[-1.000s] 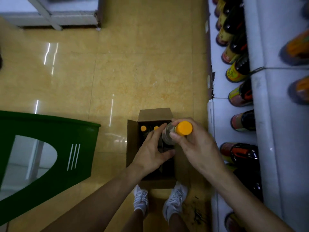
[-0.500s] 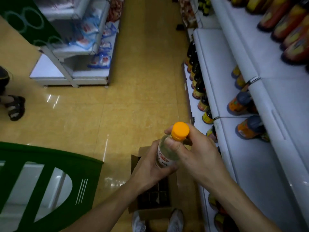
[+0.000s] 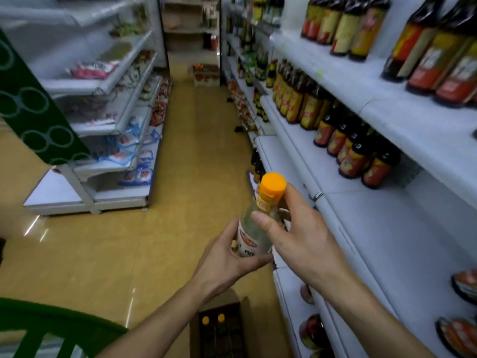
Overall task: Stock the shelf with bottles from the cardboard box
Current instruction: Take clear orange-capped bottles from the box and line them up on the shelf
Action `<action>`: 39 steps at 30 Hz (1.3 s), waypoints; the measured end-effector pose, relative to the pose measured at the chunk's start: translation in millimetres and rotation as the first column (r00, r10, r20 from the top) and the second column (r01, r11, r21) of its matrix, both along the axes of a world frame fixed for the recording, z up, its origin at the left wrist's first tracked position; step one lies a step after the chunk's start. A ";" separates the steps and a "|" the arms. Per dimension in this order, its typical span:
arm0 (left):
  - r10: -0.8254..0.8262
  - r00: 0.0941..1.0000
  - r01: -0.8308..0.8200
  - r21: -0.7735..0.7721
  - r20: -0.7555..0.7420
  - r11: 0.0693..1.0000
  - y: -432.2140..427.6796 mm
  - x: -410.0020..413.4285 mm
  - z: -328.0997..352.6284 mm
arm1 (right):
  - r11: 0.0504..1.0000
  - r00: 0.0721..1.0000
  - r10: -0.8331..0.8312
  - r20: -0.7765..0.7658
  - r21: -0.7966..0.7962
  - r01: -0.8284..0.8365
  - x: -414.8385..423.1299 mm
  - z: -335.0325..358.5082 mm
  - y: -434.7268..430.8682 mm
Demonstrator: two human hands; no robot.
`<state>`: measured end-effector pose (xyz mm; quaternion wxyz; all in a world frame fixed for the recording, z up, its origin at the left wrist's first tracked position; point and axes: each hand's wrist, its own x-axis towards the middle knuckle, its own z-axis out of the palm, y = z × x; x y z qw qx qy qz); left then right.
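Note:
I hold a clear bottle [image 3: 254, 232] with an orange cap and a red-and-white label, upright, in front of me. My left hand [image 3: 227, 257] cups its lower body from below. My right hand [image 3: 302, 236] grips its neck and shoulder, thumb across the front. The open cardboard box [image 3: 219, 329] stands on the floor below my arms, with two orange caps showing inside. The white shelf [image 3: 387, 233] runs along my right, with a bare stretch beside my right hand.
Dark sauce bottles [image 3: 356, 153] stand in rows on the right-hand shelves, above and behind the bare stretch. More bottles [image 3: 464, 285] sit at the near right. A green frame [image 3: 51, 329] is at bottom left. Shelving with packets [image 3: 116, 140] lines the aisle's left side.
The bottle has come up out of the box to chest height, held in both hands. My view has swung up from the floor to the aisle and shelves.

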<state>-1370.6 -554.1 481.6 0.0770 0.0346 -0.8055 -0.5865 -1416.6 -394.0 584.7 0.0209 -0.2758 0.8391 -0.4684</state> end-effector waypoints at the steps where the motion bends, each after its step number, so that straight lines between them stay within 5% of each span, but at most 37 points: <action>1: -0.018 1.000 0.018 0.004 -0.015 1.000 1.8 -2.0 12.8 | 1.000 1.000 -0.014 -0.023 0.000 0.014 1.5 9.4 2.5; 20: -0.411 0.880 0.383 -0.156 -0.238 0.910 147.2 -43.9 205.1 | 0.925 0.891 -0.367 -0.268 -0.202 0.321 33.0 174.9 148.6; 39: -0.603 0.741 0.574 -0.189 -0.295 0.797 386.0 -23.9 292.5 | 0.683 0.567 -0.711 -0.415 -0.216 0.698 100.9 231.7 354.2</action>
